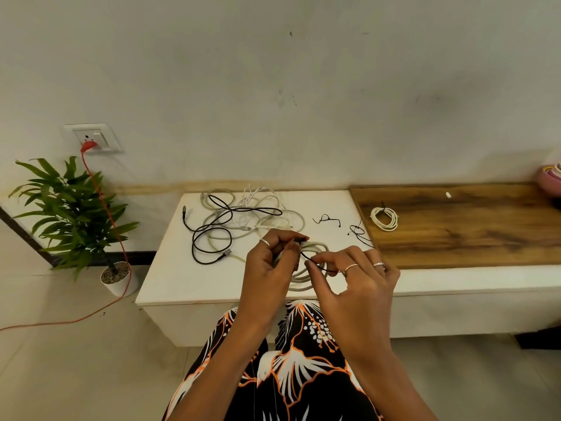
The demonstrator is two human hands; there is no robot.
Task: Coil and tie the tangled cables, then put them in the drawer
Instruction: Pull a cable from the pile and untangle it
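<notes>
A coiled grey-white cable [306, 276] hangs between my hands over the front of the white cabinet top [170, 278]. My left hand [270, 265] grips the coil and pinches one end of a thin black tie [315, 264]. My right hand [361, 287] pinches the tie's other end beside the coil. Behind them lies a tangle of grey and white cables [261, 214] with a black cable [212, 232] looped through it. A tied white coil [385, 218] rests on the wooden top [473, 229]. No drawer shows.
Two loose black ties [326, 219] [356, 231] lie on the white top near the wood. A potted plant [79, 214] stands on the floor at left, with a red cord [103, 202] running from a wall socket [92, 138]. A pink thing [551, 177] sits at far right.
</notes>
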